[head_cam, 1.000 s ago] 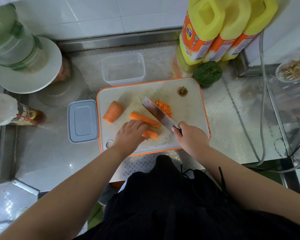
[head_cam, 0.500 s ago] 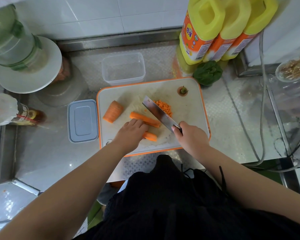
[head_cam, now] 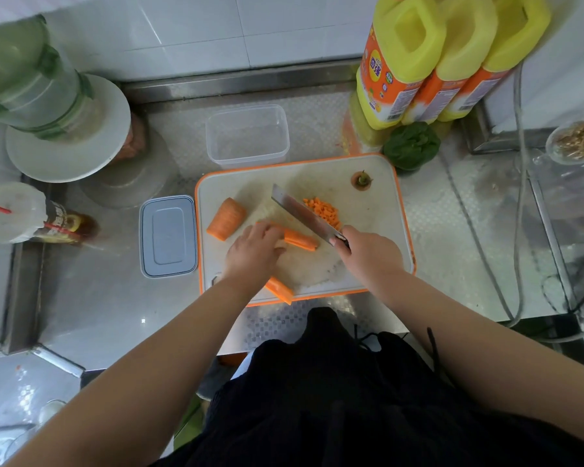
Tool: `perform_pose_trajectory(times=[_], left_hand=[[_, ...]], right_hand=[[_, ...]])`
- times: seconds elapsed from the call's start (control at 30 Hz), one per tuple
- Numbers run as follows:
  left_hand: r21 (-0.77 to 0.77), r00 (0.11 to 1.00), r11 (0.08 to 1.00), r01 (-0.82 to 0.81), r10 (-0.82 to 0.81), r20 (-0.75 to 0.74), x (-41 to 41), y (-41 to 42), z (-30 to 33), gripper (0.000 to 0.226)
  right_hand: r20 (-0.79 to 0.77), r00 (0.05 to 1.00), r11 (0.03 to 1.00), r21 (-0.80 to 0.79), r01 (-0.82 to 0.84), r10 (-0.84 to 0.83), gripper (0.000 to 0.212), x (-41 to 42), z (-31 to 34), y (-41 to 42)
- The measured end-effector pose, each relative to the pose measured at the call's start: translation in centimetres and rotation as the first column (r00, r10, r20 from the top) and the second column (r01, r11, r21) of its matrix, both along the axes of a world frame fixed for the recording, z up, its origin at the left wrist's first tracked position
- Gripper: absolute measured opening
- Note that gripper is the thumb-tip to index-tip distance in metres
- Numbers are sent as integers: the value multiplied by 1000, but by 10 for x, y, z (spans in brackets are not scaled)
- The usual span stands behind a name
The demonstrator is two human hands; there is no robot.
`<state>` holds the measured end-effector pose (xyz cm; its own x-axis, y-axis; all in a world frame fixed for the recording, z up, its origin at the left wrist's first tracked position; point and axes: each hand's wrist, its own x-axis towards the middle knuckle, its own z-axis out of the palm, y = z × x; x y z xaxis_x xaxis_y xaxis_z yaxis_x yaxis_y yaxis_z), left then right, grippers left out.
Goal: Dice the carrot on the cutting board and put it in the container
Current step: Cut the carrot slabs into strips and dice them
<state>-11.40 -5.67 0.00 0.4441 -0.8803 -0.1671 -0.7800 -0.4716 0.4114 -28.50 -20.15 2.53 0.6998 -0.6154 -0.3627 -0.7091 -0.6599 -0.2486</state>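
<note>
Nearest the person, a short carrot strip [head_cam: 279, 290] lay at the front edge of the cutting board [head_cam: 368, 210], poking slightly over the orange rim. A second before it had lain under the left hand [head_cam: 254, 254]; since then that hand had moved up the board and left it behind. I took this to mean one strip had been set aside while the next was lined up for cutting.

The left hand now rested palm down on the longer carrot sticks [head_cam: 299, 240], fingers curled over their near end to hold them steady, the forearm reaching in from the lower left. The right hand [head_cam: 370, 256] kept its closed grip on the handle of the cleaver [head_cam: 302, 214], whose blade slanted up and to the left, its edge standing just beside the free end of the sticks. The wrist was cocked, and the blade looked poised rather than cutting.

Beyond the blade sat a small heap of diced carrot [head_cam: 322, 210], and to the left an uncut carrot chunk [head_cam: 226, 218]. The trimmed carrot top [head_cam: 361, 180] lay near the far corner. Past the board stood the clear container [head_cam: 246, 136], holding nothing I could see, with its lid [head_cam: 168, 235] on the worktop [head_cam: 91, 298] beside the board. Most of the dicing remained to do.
</note>
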Motion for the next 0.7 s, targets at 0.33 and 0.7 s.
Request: perform_pose_trajectory(times=[0.33, 0.7], left_hand=[[118, 982, 977, -178, 183, -37, 0, -16, -7, 45], [36, 997, 997, -61, 63, -46, -3, -2, -18, 23]], right_hand=[[-63, 995, 997, 17, -76, 77, 29, 14, 1, -3], [-116, 992, 997, 65, -35, 42, 32, -10, -6, 21]])
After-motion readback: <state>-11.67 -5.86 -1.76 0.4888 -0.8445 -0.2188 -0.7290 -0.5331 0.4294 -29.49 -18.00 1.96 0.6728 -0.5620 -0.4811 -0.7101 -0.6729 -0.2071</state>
